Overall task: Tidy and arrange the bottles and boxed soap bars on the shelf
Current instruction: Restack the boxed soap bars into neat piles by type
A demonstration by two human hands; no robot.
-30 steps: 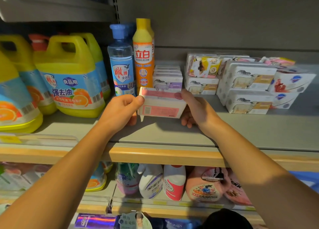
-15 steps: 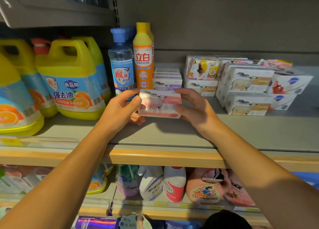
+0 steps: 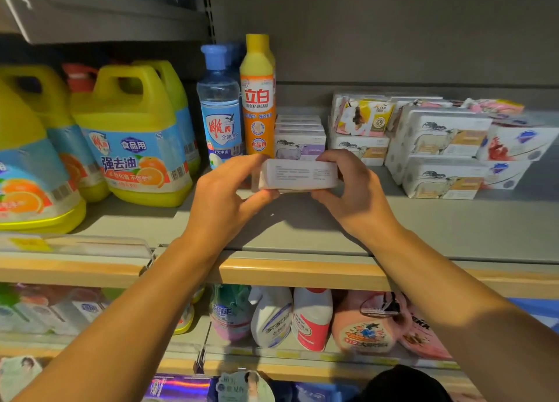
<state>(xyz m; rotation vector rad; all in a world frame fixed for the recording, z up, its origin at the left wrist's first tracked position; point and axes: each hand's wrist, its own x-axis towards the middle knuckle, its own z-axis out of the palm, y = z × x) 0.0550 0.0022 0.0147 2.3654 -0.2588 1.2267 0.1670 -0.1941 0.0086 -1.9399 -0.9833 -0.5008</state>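
I hold a white boxed soap bar (image 3: 298, 177) between both hands, just above the grey shelf (image 3: 302, 229), its printed text side facing me. My left hand (image 3: 225, 195) grips its left end and my right hand (image 3: 352, 189) grips its right end. Directly behind it stands a row of white-and-purple soap boxes (image 3: 299, 143). A clear blue bottle (image 3: 220, 111) and an orange-yellow bottle (image 3: 257, 99) stand upright to the left of that row. More soap boxes (image 3: 438, 150) are stacked at the right.
Big yellow detergent jugs (image 3: 133, 141) fill the shelf's left side. A grey upper shelf (image 3: 99, 11) overhangs at top left. Below the wooden front edge (image 3: 290, 273), the lower shelf holds spray bottles (image 3: 272, 317) and pink refill pouches (image 3: 369, 326).
The box has been turned in my hands from its pink face to its white text side. Both hands have moved slightly up and back toward the row of purple boxes.
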